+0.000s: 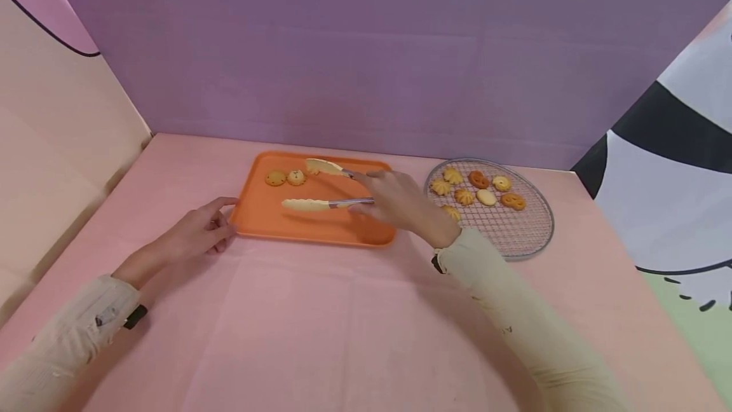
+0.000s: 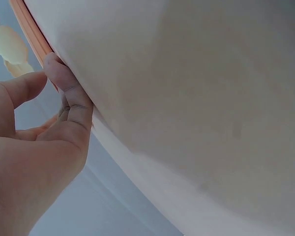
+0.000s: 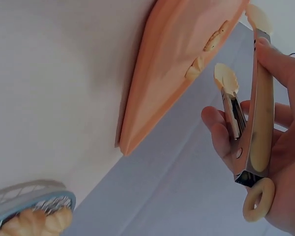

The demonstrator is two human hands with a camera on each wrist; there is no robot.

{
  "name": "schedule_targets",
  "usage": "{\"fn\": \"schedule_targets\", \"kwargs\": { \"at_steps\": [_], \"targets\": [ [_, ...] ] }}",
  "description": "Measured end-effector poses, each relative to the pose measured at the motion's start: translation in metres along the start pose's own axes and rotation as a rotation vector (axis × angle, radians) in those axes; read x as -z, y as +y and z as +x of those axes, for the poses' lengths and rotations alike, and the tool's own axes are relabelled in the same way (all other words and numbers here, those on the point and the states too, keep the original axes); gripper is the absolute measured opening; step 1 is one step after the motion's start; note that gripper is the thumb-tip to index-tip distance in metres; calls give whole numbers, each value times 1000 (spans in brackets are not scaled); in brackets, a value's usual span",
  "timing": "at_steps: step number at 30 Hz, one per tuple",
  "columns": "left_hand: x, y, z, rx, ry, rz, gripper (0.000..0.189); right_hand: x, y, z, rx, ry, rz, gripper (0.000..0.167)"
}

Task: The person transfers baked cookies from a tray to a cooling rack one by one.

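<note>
My right hand (image 1: 394, 199) grips a pair of tongs (image 3: 258, 113) with cream scalloped tips and metal arms. The tongs' arms stand spread over the orange tray (image 1: 320, 237), with nothing between their tips. Near the tray's far edge lie two round cookies, a speckled one (image 1: 275, 178) and a paler one (image 1: 296, 177). A third cookie (image 3: 194, 68) is beside them, partly covered by the upper tong tip in the head view. At the tray's left end, my left hand (image 1: 197, 229) touches the rim with its index finger and thumb, the other fingers loosely bent.
To the right of the tray, a round wire rack (image 1: 528, 234) carries several cookies, among them star-shaped swirls (image 1: 453, 175), pretzel-like ones (image 1: 513, 201) and a plain pale oval (image 1: 487, 197). A purple wall (image 1: 366, 56) rises behind the pink tabletop (image 1: 320, 329).
</note>
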State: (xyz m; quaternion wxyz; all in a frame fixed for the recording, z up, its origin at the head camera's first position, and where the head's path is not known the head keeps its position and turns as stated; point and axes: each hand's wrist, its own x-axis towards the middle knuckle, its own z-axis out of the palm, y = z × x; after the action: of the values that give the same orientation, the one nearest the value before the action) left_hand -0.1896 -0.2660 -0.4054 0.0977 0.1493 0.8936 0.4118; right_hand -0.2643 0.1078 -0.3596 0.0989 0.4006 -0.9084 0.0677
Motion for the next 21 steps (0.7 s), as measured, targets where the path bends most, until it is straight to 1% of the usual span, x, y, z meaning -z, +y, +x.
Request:
{"fn": "schedule_targets", "kwargs": {
  "at_steps": [3, 10, 16, 21],
  "targets": [
    [0, -2, 1, 2, -4, 4, 58, -3, 0, 9, -5, -21, 3, 65],
    [0, -3, 1, 6, 0, 1, 57, -10, 2, 26, -59, -98, 44, 63],
    [1, -2, 1, -5, -9, 2, 57, -16, 3, 32, -79, -94, 37, 60],
    [2, -2, 1, 10, -8, 6, 57, -20, 2, 36, -58, -85, 50, 58]
  ]
}}
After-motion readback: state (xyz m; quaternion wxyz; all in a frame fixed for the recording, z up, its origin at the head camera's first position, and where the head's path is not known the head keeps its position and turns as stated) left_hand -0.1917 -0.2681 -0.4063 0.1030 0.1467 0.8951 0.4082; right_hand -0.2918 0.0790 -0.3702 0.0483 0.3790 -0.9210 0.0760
